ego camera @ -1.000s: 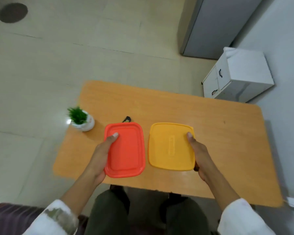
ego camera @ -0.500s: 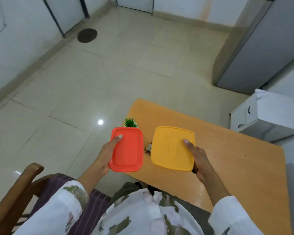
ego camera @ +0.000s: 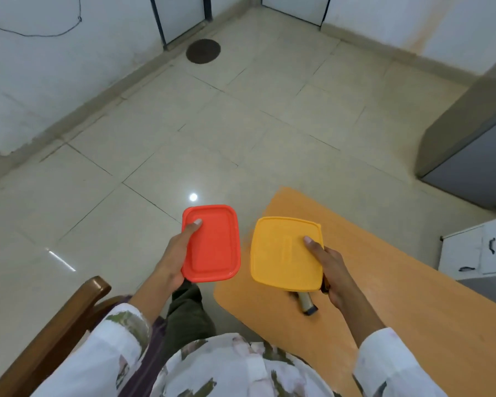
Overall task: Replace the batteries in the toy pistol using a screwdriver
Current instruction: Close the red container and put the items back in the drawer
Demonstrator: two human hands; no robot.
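**Head view.** My left hand pinches the red lid by its left edge, thumb flat on top and fingers hidden beneath. My right hand pinches the yellow lid by its right edge in the same way.

**Change.** A second ago both lids lay flat on the table beside a small potted plant. Now both are raised, and the red one hangs left of centre, past the table's left edge and over the floor. The plant has left the frame. I judge this to be uncovering, with no battery work yet begun.

**Contents.** Each lid shows only its top face, so I cannot tell whether a box hangs beneath or anything lies inside. A grey piece with a dark end juts from under the yellow lid's lower edge. It may belong to the toy pistol or the screwdriver, neither of which is plainly visible.
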